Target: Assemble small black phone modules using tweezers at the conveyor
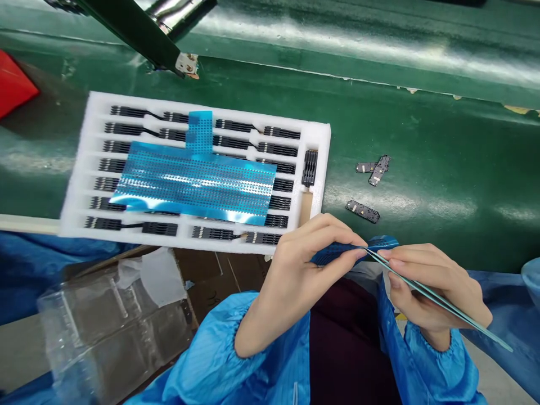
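Note:
My left hand [314, 261] pinches a strip of blue film [382, 242] between thumb and forefinger, and part of the strip hides behind the fingers. Pale green tweezers [439, 297] are gripped in my right hand [436, 281], their tips meeting the film at my left fingertips. Whatever small piece may sit at the tips is too small to make out. To the left lies a white foam tray [318, 225] holding rows of slim black parts [236, 125]. Across it rests a larger blue film sheet [194, 183] with rows of small marks, plus a narrower blue strip [199, 135].
Three loose black parts [363, 211] lie on the green table [422, 197] right of the tray. A dark green arm [139, 34] reaches in at upper left, near a red object [14, 84]. Below the table edge stands a cardboard box with clear plastic packaging [113, 332].

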{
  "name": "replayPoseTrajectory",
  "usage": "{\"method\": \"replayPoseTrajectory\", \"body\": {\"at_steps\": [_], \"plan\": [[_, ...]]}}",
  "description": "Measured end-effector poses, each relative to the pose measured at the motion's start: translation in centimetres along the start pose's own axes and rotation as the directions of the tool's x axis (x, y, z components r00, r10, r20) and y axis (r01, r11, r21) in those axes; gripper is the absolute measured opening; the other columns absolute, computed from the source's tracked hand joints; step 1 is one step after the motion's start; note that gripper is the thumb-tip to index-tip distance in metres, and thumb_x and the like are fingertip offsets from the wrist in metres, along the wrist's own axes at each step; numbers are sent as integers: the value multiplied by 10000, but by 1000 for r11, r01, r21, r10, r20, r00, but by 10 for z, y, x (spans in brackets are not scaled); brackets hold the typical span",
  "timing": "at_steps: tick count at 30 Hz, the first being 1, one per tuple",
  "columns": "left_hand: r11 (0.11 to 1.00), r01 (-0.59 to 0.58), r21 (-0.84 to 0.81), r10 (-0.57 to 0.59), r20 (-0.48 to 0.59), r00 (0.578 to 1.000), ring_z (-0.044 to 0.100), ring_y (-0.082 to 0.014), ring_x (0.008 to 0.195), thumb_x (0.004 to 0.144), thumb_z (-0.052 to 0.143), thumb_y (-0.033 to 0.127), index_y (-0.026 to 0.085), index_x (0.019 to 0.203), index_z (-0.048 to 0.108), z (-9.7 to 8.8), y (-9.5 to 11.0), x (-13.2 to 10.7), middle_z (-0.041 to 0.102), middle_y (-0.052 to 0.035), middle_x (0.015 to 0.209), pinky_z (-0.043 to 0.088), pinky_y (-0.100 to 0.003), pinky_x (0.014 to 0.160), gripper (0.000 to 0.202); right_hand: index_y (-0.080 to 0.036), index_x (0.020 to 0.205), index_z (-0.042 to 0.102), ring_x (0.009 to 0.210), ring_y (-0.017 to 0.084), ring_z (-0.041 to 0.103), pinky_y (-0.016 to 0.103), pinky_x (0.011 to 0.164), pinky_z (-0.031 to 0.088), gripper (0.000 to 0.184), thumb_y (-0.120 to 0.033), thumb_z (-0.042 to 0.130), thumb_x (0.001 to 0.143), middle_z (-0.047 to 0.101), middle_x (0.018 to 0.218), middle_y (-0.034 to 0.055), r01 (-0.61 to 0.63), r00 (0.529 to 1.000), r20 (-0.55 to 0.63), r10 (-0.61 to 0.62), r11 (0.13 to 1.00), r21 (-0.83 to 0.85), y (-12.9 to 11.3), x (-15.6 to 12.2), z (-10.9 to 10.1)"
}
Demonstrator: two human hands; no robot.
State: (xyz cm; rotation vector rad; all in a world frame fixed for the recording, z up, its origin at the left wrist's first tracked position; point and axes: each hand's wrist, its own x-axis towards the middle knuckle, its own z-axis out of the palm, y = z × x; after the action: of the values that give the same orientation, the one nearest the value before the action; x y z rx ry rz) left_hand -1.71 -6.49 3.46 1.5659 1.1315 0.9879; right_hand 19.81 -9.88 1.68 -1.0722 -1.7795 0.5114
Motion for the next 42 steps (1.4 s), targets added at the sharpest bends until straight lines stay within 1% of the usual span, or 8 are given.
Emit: {"method": "replayPoseTrajectory", "body": {"at_steps": [12, 17, 20, 23, 27, 31, 36, 42], "plan": [[1000, 16, -19, -15, 12, 1000, 740, -117, 870, 988, 798, 42, 217, 980, 808, 0, 0, 0, 784, 24, 944, 586, -207, 787, 175, -228, 1214, 826, 842, 241, 879, 350, 664, 727, 398, -2, 811, 887, 889, 961, 39, 13, 996, -88, -4, 995, 102, 6, -3, 5], [998, 60, -6, -59, 116, 992, 731, -129, 863, 985, 750, 39, 205, 959, 786, -1, -5, 2, 761, 14, 937, 570, -234, 778, 172, -237, 1104, 848, 786, 244, 862, 367, 640, 711, 226, -91, 828, 933, 873, 941, 38, -175, 935, -281, 214, 972, 158, 22, -8, 9], [995, 68, 79, -82, 189, 979, 711, -142, 852, 969, 702, 27, 192, 920, 777, 5, -17, 6, 718, -2, 947, 554, -260, 762, 188, -237, 1029, 849, 800, 223, 854, 349, 681, 709, 121, -139, 830, 961, 866, 946, 30, -369, 875, -287, 391, 921, 127, 38, -12, 11], [978, 1, 207, -31, 145, 989, 687, -146, 815, 1017, 667, 87, 176, 861, 743, 16, -34, 10, 681, -19, 953, 542, -279, 737, 195, -247, 1012, 857, 867, 215, 858, 339, 755, 708, 94, -168, 824, 972, 874, 976, 26, -457, 859, -225, 461, 887, 71, 50, -16, 15], [893, -87, 441, 76, 43, 996, 730, -156, 836, 1094, 643, 168, 182, 1047, 757, 29, -47, 13, 725, -34, 1037, 527, -260, 654, 125, -263, 1023, 862, 895, 219, 859, 347, 798, 706, 92, -194, 820, 978, 881, 983, 22, -482, 855, -204, 476, 876, 23, 57, -21, 20], [746, -127, 654, 105, 73, 992, 767, -147, 824, 1082, 684, 166, 247, 1335, 714, 36, -50, 21, 765, -37, 1272, 504, -254, 565, 268, -268, 1031, 863, 901, 229, 859, 361, 797, 705, 104, -193, 815, 977, 881, 988, 20, -490, 852, -198, 484, 871, 21, 59, -24, 22], [675, -137, 725, 20, 168, 986, 803, -176, 859, 1053, 758, 184, 235, 1226, 759, 40, -51, 31, 759, -35, 1311, 529, -296, 567, 180, -272, 1032, 862, 908, 223, 858, 359, 810, 700, 123, -175, 809, 978, 878, 984, 12, -502, 844, -195, 500, 864, 41, 59, -24, 21], [673, -104, 733, -36, 173, 984, 792, -189, 850, 1073, 747, 208, 229, 1202, 782, 42, -50, 34, 758, -35, 1267, 535, -313, 593, 136, -268, 1020, 857, 921, 228, 857, 363, 813, 696, 109, -182, 807, 976, 877, 985, 12, -509, 840, -194, 506, 860, 39, 59, -24, 21]]}}
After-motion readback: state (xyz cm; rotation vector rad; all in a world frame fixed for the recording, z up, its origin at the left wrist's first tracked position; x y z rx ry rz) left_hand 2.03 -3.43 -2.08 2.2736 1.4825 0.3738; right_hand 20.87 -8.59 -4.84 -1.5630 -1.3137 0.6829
